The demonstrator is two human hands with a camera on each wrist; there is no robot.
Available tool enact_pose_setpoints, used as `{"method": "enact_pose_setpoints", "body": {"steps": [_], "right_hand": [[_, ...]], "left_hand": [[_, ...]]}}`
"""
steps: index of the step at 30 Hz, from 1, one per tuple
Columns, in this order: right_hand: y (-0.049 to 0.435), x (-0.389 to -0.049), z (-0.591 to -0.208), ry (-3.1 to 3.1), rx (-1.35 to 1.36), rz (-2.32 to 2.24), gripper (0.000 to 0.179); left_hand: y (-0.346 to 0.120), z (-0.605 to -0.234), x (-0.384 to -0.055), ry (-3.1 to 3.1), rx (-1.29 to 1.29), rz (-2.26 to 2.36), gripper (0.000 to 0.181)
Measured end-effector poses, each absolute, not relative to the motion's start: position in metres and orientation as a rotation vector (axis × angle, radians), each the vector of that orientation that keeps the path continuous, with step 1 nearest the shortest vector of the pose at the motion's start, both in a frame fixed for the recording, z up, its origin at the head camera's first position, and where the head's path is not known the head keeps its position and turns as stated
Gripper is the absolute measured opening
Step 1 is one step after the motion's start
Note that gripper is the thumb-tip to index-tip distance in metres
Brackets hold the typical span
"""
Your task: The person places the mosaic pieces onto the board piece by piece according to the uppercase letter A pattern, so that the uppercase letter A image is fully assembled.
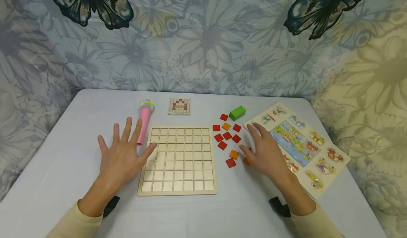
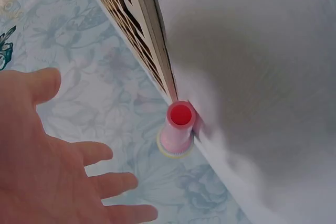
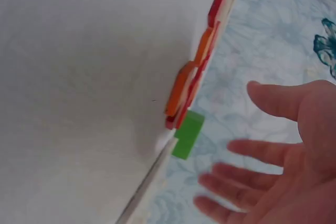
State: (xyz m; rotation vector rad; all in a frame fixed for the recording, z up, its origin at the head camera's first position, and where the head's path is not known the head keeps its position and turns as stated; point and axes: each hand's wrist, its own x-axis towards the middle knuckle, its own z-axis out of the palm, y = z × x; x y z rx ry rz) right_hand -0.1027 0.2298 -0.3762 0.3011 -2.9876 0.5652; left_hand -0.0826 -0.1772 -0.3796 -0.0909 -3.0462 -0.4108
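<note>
The work looks to be at its start on the white desk (image 1: 187, 213): a picture puzzle board (image 1: 284, 118) lies slantwise toward the right edge, while the grid board (image 1: 178, 165) sits mid-desk, squared to the far edge. The left hand (image 1: 122, 156) is spread over the grid's left edge; the right hand (image 1: 265, 153), fingers loosely parted, is over the puzzle board's left corner, and neither is seen gripping anything. A pink microphone (image 1: 144, 125) lies by the grid's far left corner; a green block (image 1: 237, 113) and a pattern card (image 1: 179, 106) lie nearer the far edge. Loose red tiles (image 1: 227, 135) and orange tiles (image 1: 234, 154) lie off the grid's right edge. Placing one would likely call for a fingertip pinch and lining it up with a cell.

The desk's near edge is cut off. The right hand partly covers an orange tile; whether it touches the puzzle board, I cannot tell. The card's print is too small to read surely.
</note>
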Motion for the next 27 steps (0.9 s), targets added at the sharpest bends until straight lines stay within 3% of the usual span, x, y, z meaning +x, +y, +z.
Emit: {"method": "enact_pose_setpoints", "body": {"steps": [8, 27], "right_hand": [[0.231, -0.116, -0.377, -3.061, 0.242, 0.712, 0.048], [0.222, -0.155, -0.384, -3.275, 0.193, 0.771, 0.032]], "left_hand": [[-0.175, -0.379, -0.079, -3.105, -0.190, -0.468, 0.098], [-0.183, -0.384, -0.053, -3.205, -0.399, -0.620, 0.126]]}}
